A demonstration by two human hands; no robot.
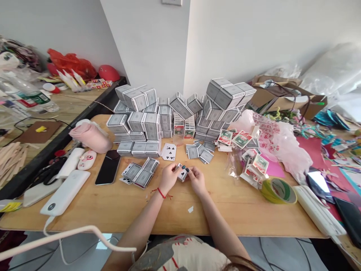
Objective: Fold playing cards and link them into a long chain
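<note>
Low over the wooden table, my left hand [168,177] and my right hand [197,180] grip a small deck of playing cards [182,174] from its two sides. A club card faces up on top of it. Fingers of both hands are closed on its edges, and they hide part of the deck. Just beyond lies a face-up club card [169,152]. To the right of that, several grey-backed cards [200,150] are spread loosely. Left of my left hand rest bundled grey-backed decks [145,173], with a few face-up cards under them.
Tall stacks of grey decks [146,126] stand at the back, more [222,98] at right. Red-green card boxes [255,165] and yellow tape [278,191] lie to the right. A phone [108,167] and white power bank [65,192] lie left. A white cable [84,230] crosses the front left.
</note>
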